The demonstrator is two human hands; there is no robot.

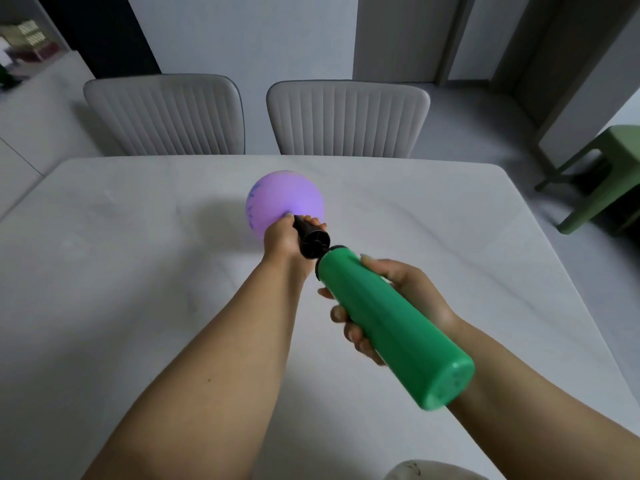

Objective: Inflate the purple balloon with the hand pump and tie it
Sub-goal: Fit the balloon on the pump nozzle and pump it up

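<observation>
Two hands share the work above the pale marbled desk [138,271]. Left hand [282,237] pinches the neck of the round, partly filled purple rubber balloon [284,199] onto the black nozzle [310,240], presumably to seal against leaks. Right hand [391,299] has its grip wrapped round the green plastic pump barrel [391,323], placed to drive strokes. Balloon hovers mid-desk, not yet tied.

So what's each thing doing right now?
balloon: partly blown up, on the pump's tip
pump: held above the table, pushed in
left hand: pinching balloon neck on the tip
right hand: gripping the pump
chairs: tucked at table, empty
</observation>
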